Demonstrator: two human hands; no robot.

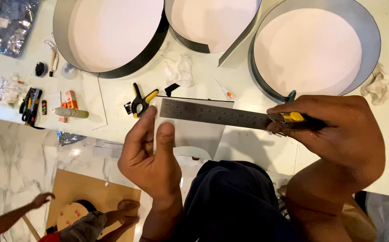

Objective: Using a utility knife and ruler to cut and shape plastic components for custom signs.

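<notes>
The left hand (152, 154) pressed its thumb and forefinger down on a flat grey sheet of card (194, 132) that lay at the near edge of the white table (114, 94); its other fingers were curled loosely. Across the top of that sheet ran a long steel ruler (212, 114), slanting from ten o'clock toward three o'clock. The right hand (337, 134) was closed around a yellow-and-black utility knife (295, 118), held against the ruler's right end.

At eleven o'clock from the left hand a yellow-and-black spring clamp (141, 102) lay on the table. Three large round hoops of dark metal strip with pale discs inside (114, 33) stood at twelve o'clock, side by side along the far part of the table. Crumpled white tissue (179, 70) lay between the hoops and the ruler. At seven o'clock, on the marble floor, another person's arm (11, 217) reached near a brown cardboard sheet (91, 192).
</notes>
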